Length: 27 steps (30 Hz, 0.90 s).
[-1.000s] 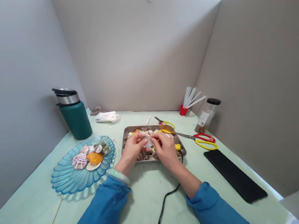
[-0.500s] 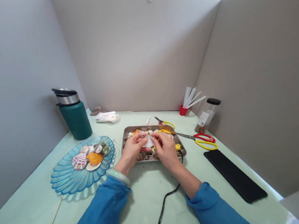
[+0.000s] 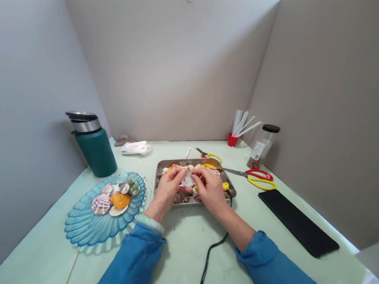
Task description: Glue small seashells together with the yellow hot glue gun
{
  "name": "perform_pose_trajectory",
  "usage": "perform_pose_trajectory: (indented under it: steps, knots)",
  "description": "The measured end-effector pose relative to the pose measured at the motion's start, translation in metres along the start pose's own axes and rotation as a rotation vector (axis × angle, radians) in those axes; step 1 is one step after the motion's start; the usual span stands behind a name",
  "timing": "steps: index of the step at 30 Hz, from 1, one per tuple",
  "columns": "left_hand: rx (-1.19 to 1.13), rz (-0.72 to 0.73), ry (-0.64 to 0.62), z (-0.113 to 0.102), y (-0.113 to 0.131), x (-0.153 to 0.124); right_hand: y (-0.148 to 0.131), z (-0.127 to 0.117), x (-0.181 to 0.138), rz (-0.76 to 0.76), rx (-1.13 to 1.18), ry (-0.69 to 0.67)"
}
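A pale, whitish seashell (image 3: pixel 188 180) is pinched between both hands, over a metal tray (image 3: pixel 233 191) of mixed shells. My left hand (image 3: pixel 168 189) grips its left side with thumb and fingers closed. On the other side, my right hand (image 3: pixel 210 188) holds it the same way, fingertips near the top edge. Fingers partly cover the shell. Near my right hand, inside the tray, lies a yellow tool end (image 3: pixel 225 186) with a black cord (image 3: pixel 207 260) running toward me.
Left stands a blue scalloped glass dish (image 3: pixel 84 226) holding several shells, with a green bottle (image 3: pixel 96 151) behind. On the right are red-and-yellow scissors (image 3: pixel 260 176), a black phone-like slab (image 3: pixel 297 221), a clear jar (image 3: pixel 261 145) and a red cup (image 3: pixel 232 140) of white sticks.
The shell has turned slightly between my fingers, showing a smoother, paler face. My left fingers have shifted a little; both arms stay in place.
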<state>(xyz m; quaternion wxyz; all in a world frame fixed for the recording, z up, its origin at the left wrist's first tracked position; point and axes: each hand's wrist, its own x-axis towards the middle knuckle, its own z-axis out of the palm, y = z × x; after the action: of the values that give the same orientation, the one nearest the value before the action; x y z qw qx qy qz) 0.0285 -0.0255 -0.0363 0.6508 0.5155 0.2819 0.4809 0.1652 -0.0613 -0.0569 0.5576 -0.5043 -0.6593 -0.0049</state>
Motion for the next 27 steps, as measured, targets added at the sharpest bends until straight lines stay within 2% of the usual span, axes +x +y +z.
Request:
perform_pose_trajectory:
  steps: [9,20,27]
  knots:
    - [-0.008,-0.028,0.028,-0.002,0.001,0.001,-0.004,-0.003,0.002,0.016,0.073,-0.028]
    - [-0.050,-0.064,0.006,-0.004,0.003,-0.001,0.014,0.001,0.001,0.098,0.233,-0.145]
    - [-0.090,-0.084,0.043,-0.001,0.003,0.001,0.004,-0.002,0.003,0.091,0.196,-0.068]
